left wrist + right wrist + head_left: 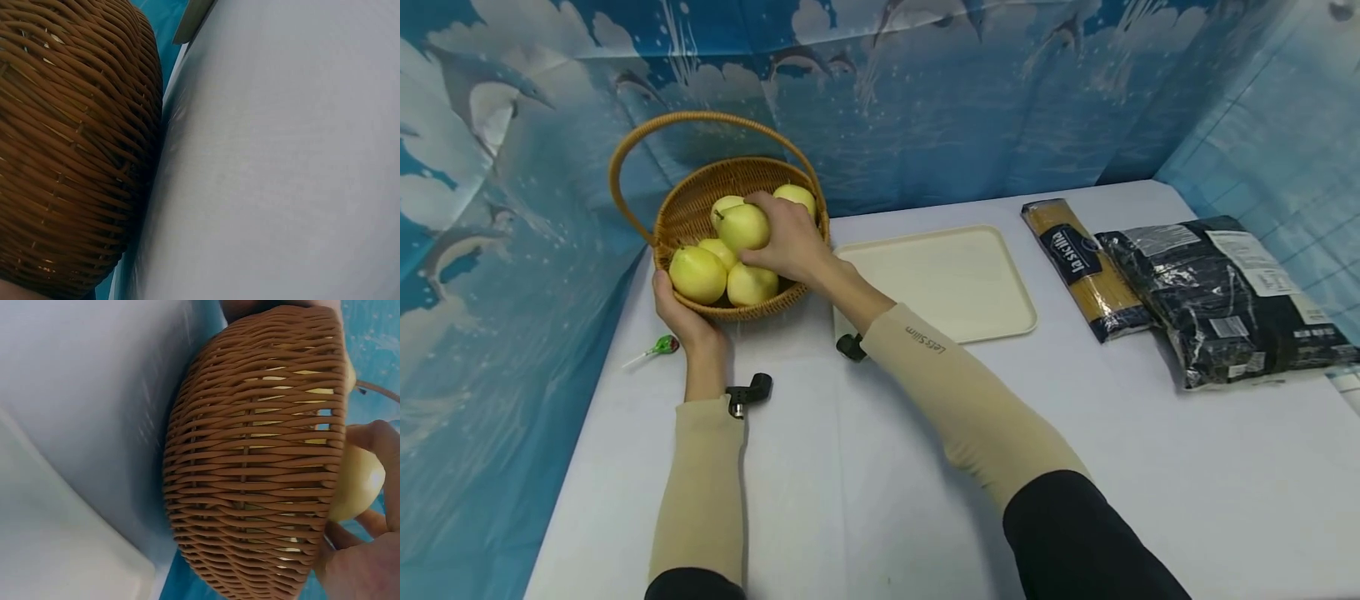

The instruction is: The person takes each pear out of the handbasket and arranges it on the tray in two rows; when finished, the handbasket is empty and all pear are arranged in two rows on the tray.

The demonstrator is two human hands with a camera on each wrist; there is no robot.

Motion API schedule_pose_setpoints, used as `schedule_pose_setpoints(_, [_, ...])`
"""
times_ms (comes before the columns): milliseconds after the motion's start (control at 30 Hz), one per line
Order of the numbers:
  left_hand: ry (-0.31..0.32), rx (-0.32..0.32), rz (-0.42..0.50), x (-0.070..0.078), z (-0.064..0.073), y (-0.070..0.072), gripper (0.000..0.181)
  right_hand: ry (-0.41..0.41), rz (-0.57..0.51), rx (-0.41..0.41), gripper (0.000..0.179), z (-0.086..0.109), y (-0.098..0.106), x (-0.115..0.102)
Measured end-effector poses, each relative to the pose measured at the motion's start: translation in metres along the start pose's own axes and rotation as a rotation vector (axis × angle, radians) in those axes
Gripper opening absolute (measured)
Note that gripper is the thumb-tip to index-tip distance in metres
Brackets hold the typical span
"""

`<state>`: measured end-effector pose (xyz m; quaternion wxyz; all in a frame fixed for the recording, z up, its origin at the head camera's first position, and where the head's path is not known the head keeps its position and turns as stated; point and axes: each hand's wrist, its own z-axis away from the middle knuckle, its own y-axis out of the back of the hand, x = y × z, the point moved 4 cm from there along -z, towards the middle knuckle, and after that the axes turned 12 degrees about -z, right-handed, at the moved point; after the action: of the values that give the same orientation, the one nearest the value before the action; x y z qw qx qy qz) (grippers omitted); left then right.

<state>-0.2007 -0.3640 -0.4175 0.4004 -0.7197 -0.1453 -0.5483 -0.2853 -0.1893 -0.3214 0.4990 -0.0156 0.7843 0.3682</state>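
Observation:
A wicker basket with an arched handle stands at the back left, tilted toward me, with several yellow-green pears inside. My left hand holds the basket by its lower left side, its fingers mostly hidden beneath it. Over the basket's opening, my right hand grips one pear between thumb and fingers. In the right wrist view that pear shows just past the rim of the woven wall. Only the basket's outer weave fills the left of the left wrist view.
A cream rectangular tray lies right of the basket, partly behind my right forearm. A lollipop lies by my left wrist. Farther right are a pasta packet and a black plastic package. A blue dolphin-print curtain hangs behind the table.

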Motion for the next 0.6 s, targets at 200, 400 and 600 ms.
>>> schedule_pose_setpoints(200, [0.004, 0.007, 0.008, 0.0, 0.001, -0.002, 0.044, 0.052, -0.044, -0.012, 0.073, 0.015, 0.008, -0.003])
schedule_pose_setpoints(400, [0.016, 0.0, 0.022, 0.0, 0.002, -0.003, 0.043, 0.099, -0.159, 0.04, 0.069, 0.038, 0.026, -0.005])
schedule_pose_setpoints(600, [0.068, 0.002, 0.055, 0.0, 0.002, -0.001, 0.042, 0.125, -0.313, 0.093, 0.066, 0.058, 0.046, -0.002])
